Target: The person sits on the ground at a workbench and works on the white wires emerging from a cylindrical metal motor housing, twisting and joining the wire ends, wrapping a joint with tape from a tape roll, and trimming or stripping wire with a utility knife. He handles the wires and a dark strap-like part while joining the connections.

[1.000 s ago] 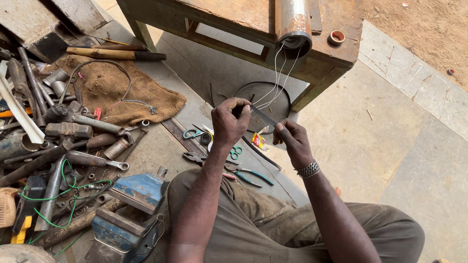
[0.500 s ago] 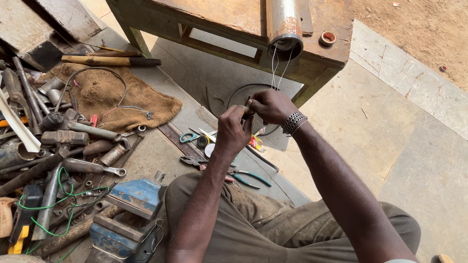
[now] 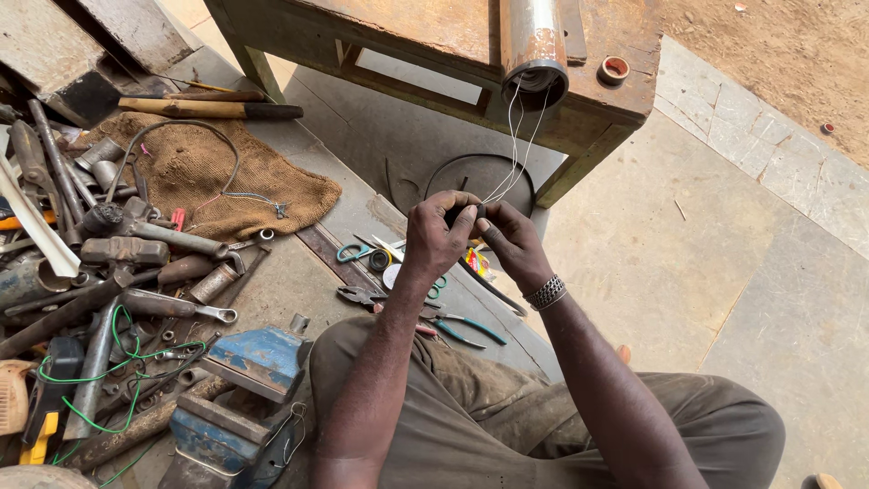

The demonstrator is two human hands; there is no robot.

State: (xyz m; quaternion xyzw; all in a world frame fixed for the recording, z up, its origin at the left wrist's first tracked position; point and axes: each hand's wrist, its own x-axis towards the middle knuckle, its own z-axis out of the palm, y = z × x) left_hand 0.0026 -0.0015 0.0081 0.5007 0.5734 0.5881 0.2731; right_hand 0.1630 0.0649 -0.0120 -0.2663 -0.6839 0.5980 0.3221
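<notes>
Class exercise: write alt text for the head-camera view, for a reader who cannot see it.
A seated person's left hand and right hand meet on a small dark object, pale wires rising to a metal cylinder on a wooden bench. Scissors, pliers and a blue vise lie left.

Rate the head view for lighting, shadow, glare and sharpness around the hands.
Head view: soft, even daylight with only faint shadows; a mild sheen on the metal tube; left hand, right hand and thin wires look sharp; the tool pile at the left edge stays readable, with slight wide-angle stretch.
</notes>
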